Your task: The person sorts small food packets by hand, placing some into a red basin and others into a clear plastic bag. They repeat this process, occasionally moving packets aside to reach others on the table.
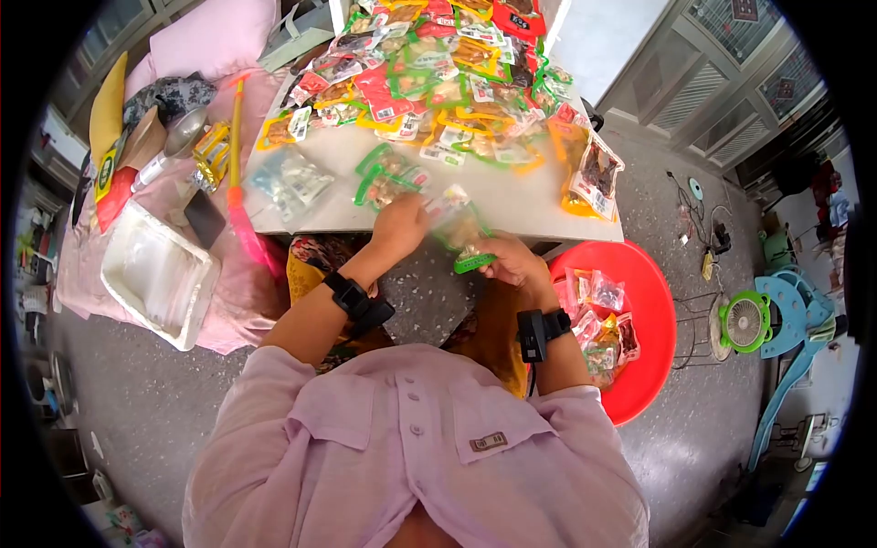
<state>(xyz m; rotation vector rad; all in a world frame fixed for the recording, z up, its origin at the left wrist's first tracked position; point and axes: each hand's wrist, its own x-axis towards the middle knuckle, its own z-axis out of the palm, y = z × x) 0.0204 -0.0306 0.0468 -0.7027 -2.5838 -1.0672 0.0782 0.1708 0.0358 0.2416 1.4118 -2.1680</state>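
A clear snack packet with green edges [464,228] is held up at the table's front edge, slightly blurred. My right hand [512,259] grips its lower right corner by the green strip. On its other side, the curled fingers of my left hand [402,226] are closed at the packet's left edge, the fingertips partly hidden. Just beyond my left hand, another green-edged packet [388,175] lies on the white table [343,205]. A pile of snack packets [429,87] in red, yellow and green covers the table's far part.
A red basin [644,365] with several packets stands on the floor at right. Dark-filled packets [596,173] lie at the table's right edge, clear bags [290,183] at its left. A white foam box [157,274] sits on pink cloth; a green fan [744,321] stands far right.
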